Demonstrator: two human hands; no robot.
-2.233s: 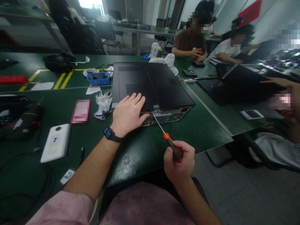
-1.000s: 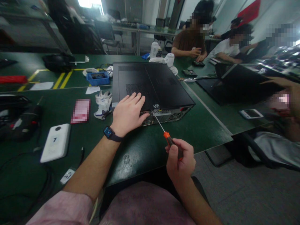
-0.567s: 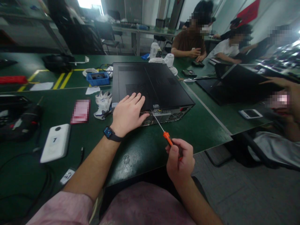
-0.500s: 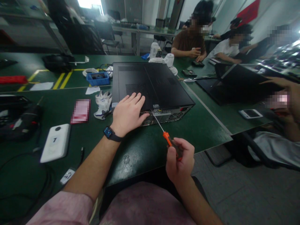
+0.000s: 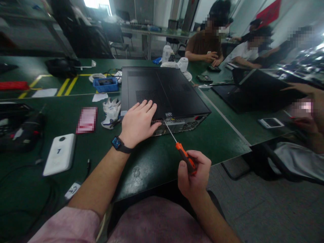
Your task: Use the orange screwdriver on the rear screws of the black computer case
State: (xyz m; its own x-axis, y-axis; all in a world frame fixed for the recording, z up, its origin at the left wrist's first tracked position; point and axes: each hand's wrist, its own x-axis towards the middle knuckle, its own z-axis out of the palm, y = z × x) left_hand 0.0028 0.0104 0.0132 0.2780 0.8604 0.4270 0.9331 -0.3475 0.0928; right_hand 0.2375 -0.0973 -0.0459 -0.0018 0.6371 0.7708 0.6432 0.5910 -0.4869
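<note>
A: Thumb of the right hand (image 5: pixel 194 175) has shifted leftward; fingers curl closed round the screwdriver (image 5: pixel 180 149).
B: Its long axis?
A: Forward-left, tip at the rear of the computer case (image 5: pixel 172 88), beside the flat, empty left hand (image 5: pixel 138 125).

Pink shirt (image 5: pixel 157 221), black watch (image 5: pixel 117 143)
Your shirt is dusty pink, blotched darker across the front; its wide left sleeve (image 5: pixel 68 225) leaves your forearm (image 5: pixel 101 180) uncovered. Your watch has a squarish, round-cornered face with small blue marks, on a plain black strap (image 5: pixel 126 148). Your left hand (image 5: pixel 138 123) and right hand (image 5: pixel 194 173) are bare.
</note>
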